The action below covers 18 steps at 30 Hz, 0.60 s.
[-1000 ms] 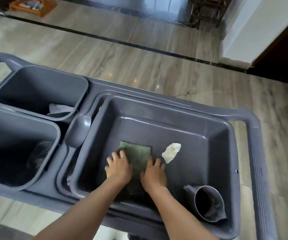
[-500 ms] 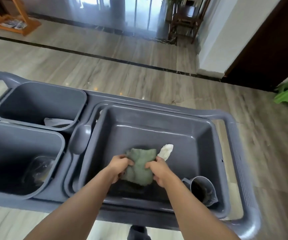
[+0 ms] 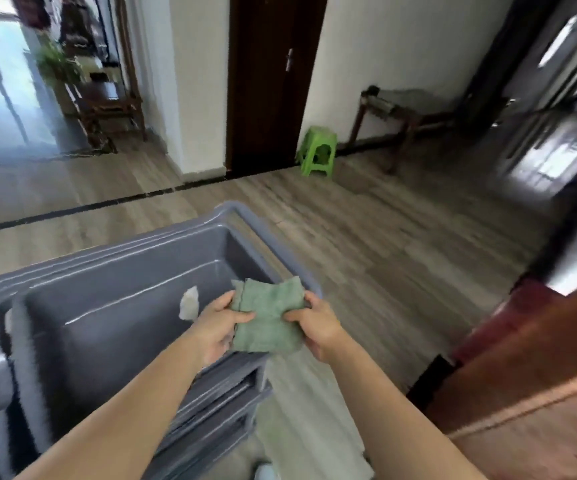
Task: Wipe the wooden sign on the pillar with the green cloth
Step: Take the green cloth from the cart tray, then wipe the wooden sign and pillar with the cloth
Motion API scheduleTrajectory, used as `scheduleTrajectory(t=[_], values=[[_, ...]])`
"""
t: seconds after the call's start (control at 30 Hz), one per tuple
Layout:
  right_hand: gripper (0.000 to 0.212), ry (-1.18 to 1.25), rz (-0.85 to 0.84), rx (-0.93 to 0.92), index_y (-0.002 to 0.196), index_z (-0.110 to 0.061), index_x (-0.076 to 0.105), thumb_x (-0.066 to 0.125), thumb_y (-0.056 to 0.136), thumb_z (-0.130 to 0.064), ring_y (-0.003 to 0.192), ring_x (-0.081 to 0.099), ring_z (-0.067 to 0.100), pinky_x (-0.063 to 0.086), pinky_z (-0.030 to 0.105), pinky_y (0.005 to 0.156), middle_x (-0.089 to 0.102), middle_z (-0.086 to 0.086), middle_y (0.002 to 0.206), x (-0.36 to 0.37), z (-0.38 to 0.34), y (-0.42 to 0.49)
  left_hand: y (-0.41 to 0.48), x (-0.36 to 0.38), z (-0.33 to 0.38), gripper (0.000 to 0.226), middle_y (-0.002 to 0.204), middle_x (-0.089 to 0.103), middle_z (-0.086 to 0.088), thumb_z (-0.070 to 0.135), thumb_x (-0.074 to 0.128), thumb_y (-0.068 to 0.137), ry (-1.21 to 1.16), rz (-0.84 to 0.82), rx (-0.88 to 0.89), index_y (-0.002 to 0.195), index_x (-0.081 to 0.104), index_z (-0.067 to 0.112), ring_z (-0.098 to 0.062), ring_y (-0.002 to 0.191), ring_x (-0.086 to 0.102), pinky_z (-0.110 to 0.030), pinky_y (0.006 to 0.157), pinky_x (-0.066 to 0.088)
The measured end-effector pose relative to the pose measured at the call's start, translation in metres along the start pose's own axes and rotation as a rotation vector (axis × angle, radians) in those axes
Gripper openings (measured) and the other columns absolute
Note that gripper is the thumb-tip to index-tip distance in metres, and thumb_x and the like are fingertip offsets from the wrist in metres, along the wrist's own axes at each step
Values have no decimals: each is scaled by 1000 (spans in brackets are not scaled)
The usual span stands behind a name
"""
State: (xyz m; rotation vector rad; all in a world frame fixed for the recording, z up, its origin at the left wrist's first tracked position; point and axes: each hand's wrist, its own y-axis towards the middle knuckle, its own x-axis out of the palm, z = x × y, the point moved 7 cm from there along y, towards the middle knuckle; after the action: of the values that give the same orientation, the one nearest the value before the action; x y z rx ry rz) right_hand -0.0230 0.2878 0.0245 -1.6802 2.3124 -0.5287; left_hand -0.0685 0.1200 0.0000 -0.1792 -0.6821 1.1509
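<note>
The green cloth (image 3: 269, 320) is held up between both hands, over the right end of the grey cart's tub (image 3: 134, 317). My left hand (image 3: 218, 327) pinches its left edge and my right hand (image 3: 316, 327) pinches its right edge. The cloth hangs folded and slightly crumpled. A reddish-brown wooden surface (image 3: 536, 393) fills the lower right corner of the view; I cannot tell whether it is the pillar or the sign. The view is blurred by head motion.
A small white rag (image 3: 189, 303) lies in the tub. A green plastic stool (image 3: 317, 150) stands by a dark door (image 3: 273, 81). A wooden bench (image 3: 397, 109) is along the far wall. Wood-look floor (image 3: 401, 254) stretches to the right of the cart.
Both hands lifted the green cloth out of the tub and carried it right. The view swung up and right, so the cart's left bins are out of sight.
</note>
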Motion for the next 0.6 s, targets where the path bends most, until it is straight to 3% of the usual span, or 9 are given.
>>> scheduleTrajectory(t=[0.07, 0.13, 0.2, 0.23, 0.3, 0.37, 0.43, 0.6], values=[[35, 35, 86, -52, 109, 0, 65, 58, 80, 20, 96, 67, 31, 56, 45, 87, 70, 19, 107, -52, -8, -23, 5, 52, -11, 43, 113, 77, -10, -12, 64, 86, 60, -69, -17, 120, 66, 14, -27, 96, 76, -40, 75, 60], [37, 58, 204, -71, 107, -5, 66, 58, 80, 19, 95, 66, 31, 56, 45, 85, 69, 20, 106, -106, -12, -53, 2, 107, -28, 48, 104, 80, -4, -12, 63, 87, 143, -124, -40, 122, 62, 20, -27, 95, 76, -35, 68, 61], [35, 97, 287, -82, 107, -6, 66, 57, 82, 17, 98, 69, 36, 57, 50, 90, 70, 23, 108, -161, -9, -84, -2, 163, -48, 65, 120, 74, -10, -10, 63, 87, 236, -183, -61, 143, 47, 17, -38, 111, 64, -35, 61, 63], [35, 108, 321, -89, 108, -6, 67, 57, 82, 15, 102, 70, 39, 58, 52, 90, 72, 22, 112, -188, -7, -99, -2, 190, -58, 76, 131, 68, -14, -10, 64, 87, 278, -207, -72, 152, 36, 16, -42, 118, 58, -41, 65, 61], [36, 120, 394, -106, 109, -13, 69, 59, 83, 10, 104, 71, 37, 61, 46, 83, 74, 17, 114, -242, -1, -129, -5, 245, -81, 88, 135, 64, -16, -11, 66, 84, 342, -278, -87, 157, 26, 18, -43, 118, 62, -40, 60, 62], [36, 145, 471, -117, 106, -20, 71, 60, 83, 7, 101, 73, 32, 62, 42, 80, 76, 11, 110, -296, 5, -162, -12, 303, -104, 91, 128, 67, -16, -14, 67, 82, 390, -351, -103, 157, 26, 19, -26, 78, 76, -22, 35, 49], [39, 185, 553, -145, 109, -19, 70, 60, 83, 7, 104, 72, 31, 61, 46, 88, 76, 11, 112, -351, 11, -196, -25, 363, -128, 92, 117, 71, -11, -13, 67, 81, 453, -411, -113, 157, 27, 22, -8, 42, 60, -18, 30, 36], [37, 194, 751, -195, 108, -17, 71, 60, 81, 5, 108, 71, 32, 55, 55, 99, 77, 11, 113, -491, 23, -298, -72, 519, -201, 88, 103, 77, -3, -10, 68, 82, 550, -598, -115, 155, 32, 24, -7, 37, 46, -18, 32, 25]])
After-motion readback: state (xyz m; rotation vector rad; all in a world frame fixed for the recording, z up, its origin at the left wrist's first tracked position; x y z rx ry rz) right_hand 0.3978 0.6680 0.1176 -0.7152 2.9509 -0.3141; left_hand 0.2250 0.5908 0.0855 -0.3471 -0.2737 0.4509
